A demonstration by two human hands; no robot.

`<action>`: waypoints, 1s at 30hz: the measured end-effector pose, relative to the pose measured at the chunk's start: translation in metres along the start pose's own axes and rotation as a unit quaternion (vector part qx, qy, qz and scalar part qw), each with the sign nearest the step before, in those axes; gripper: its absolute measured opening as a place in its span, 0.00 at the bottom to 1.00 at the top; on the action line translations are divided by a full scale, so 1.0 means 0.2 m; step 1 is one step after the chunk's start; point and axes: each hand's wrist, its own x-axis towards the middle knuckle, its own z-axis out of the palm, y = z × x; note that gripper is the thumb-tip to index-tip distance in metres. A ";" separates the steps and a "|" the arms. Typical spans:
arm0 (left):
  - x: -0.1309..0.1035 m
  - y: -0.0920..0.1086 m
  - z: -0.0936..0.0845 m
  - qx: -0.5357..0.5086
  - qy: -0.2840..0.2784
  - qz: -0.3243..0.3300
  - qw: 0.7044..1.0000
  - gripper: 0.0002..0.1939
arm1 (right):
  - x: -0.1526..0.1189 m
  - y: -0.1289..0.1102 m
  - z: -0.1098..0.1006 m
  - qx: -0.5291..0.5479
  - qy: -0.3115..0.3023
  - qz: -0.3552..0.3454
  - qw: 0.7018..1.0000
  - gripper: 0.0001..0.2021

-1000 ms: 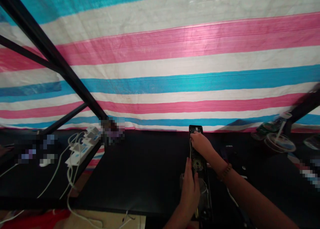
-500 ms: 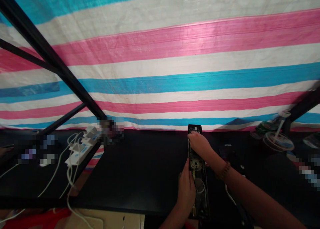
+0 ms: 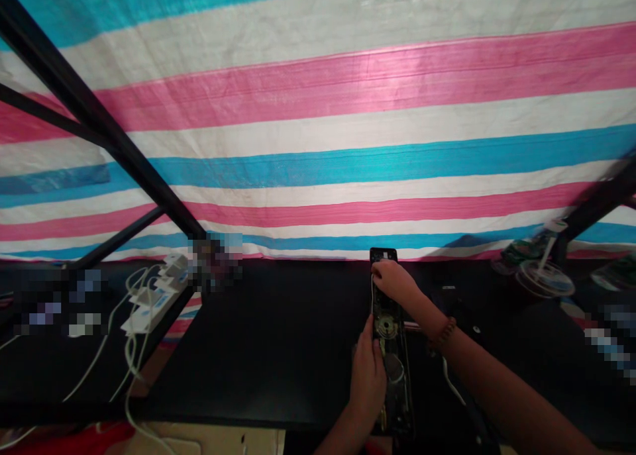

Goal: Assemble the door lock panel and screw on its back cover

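Note:
A long, narrow black device casing (image 3: 401, 349) lies lengthwise before me with its inside exposed. It has a round speaker-like part (image 3: 386, 326) in the middle and a second round part (image 3: 395, 369) nearer me. My left hand (image 3: 368, 369) grips the casing's left side, its fingers pointing away from me. Near the far end, my right hand (image 3: 390, 276) is closed in a pinch at the left edge. A thin pale wire (image 3: 372, 299) runs down that edge from its fingertips. My right hand and forearm cover part of the casing's interior.
Left of the black table (image 3: 268, 349), a white power strip (image 3: 149, 312) carries plugs and trailing cables. A lidded plastic cup with a straw (image 3: 544, 279) stands back right, beside a plastic bottle (image 3: 521, 251). A striped tarp (image 3: 348, 177) hangs behind; a black metal bar (image 3: 144, 173) slants at left.
The view has shifted slightly, so most things sit a little further left. Both hands keep nearly the same places on the casing.

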 end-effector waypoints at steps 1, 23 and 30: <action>0.00 0.00 0.00 0.002 -0.001 0.000 1.000 0.29 | -0.01 0.00 0.00 0.002 0.002 -0.001 1.000 0.09; 0.00 0.00 0.02 0.037 0.008 0.018 0.999 0.28 | -0.07 -0.02 0.11 0.022 0.088 0.006 0.996 0.13; 0.00 0.00 0.03 0.032 0.013 0.016 0.999 0.28 | -0.06 0.00 0.11 0.025 0.091 -0.007 0.995 0.11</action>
